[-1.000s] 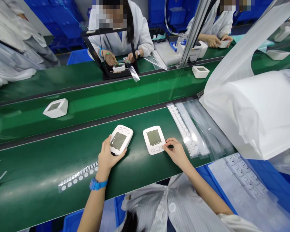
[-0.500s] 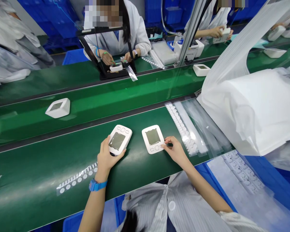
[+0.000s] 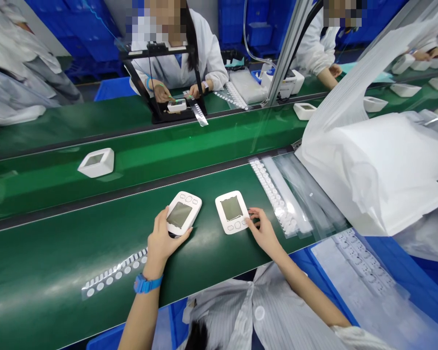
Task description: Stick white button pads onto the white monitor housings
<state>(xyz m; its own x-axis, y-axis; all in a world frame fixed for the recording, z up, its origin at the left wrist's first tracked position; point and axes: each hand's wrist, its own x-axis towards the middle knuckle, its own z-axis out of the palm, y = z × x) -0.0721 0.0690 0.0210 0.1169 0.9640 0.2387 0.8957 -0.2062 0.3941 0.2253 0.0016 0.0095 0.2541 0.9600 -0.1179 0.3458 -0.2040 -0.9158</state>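
While the left hand (image 3: 160, 240) wraps round the near end of the left device (image 3: 182, 214), thumb on one edge and fingers curled at the other, that white unit sits screen-up just left of centre frame. Just beside it, a little to the right, lies the right device (image 3: 232, 211), flat on the green counter (image 3: 58, 253) with its button holes towards the person. The right hand (image 3: 264, 231) rests loosely open, gripping nothing, fingertips touching the unit's lower right corner. A blue wristband (image 3: 146, 283) shows on the left wrist. At lower left a clear strip of white dots (image 3: 113, 273) lies on the counter; right of centre, a strip of white buttons (image 3: 275, 197) runs diagonally. A heap of white foam sheets (image 3: 387, 165) fills the right side. Mid-left, a white housing (image 3: 97, 163) rides the belt (image 3: 204, 146), and at upper centre a co-worker's hands (image 3: 160, 92) work inside a black frame (image 3: 138, 87).
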